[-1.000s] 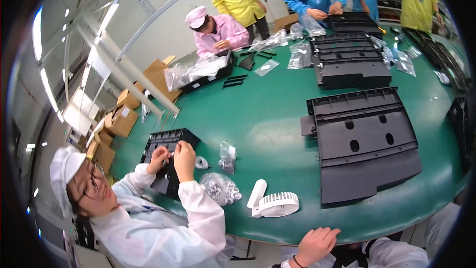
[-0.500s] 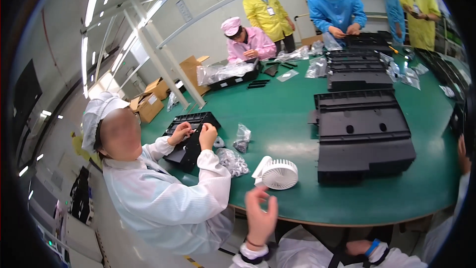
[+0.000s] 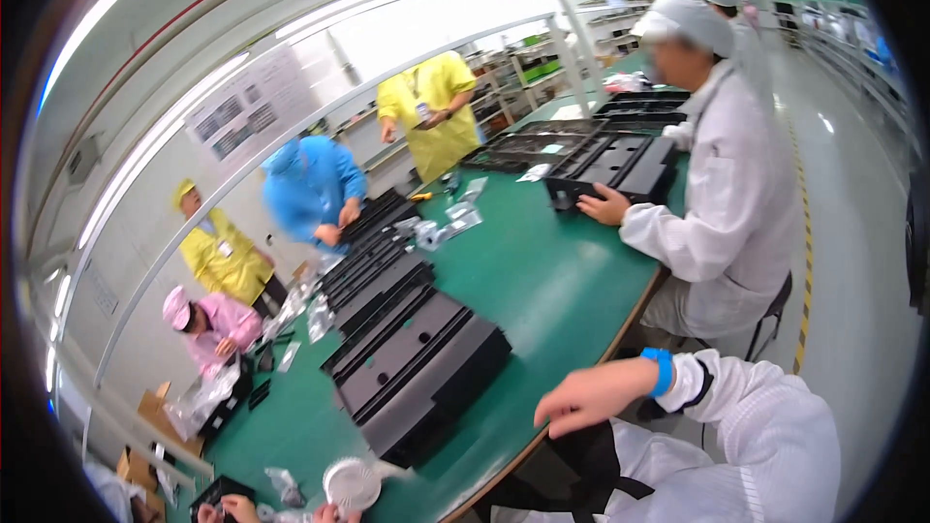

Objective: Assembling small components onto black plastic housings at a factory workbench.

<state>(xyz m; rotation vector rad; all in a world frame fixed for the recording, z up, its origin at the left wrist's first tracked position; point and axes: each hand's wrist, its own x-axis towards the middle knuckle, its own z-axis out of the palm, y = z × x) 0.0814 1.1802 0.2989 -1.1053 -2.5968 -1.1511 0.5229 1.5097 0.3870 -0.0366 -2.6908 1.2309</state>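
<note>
My right hand (image 3: 593, 399), with a blue band at its wrist, hovers by the table's near edge, fingers drooping, loosely stretched and holding nothing. At the bottom, my left hand (image 3: 334, 514) is mostly cut off by the picture's edge; its fingertips grip the lower rim of a small white handheld fan (image 3: 352, 484). The fan's blurred handle points right. Beyond my hands a large black plastic housing (image 3: 418, 358) lies on the green table (image 3: 572, 281), with two round holes in its top.
More black housings (image 3: 373, 271) stretch away behind it. Left of the fan lies a clear bag of small parts (image 3: 285, 486). A person in white (image 3: 722, 174) sits at the right, hands on another housing (image 3: 620, 169). Workers in blue (image 3: 315, 189), pink (image 3: 221, 327) and yellow are across the table.
The view has swung to the right and tilted. My left hand has come to the fan, whose handle now points another way. My right hand has risen from my lap to the table's edge.
</note>
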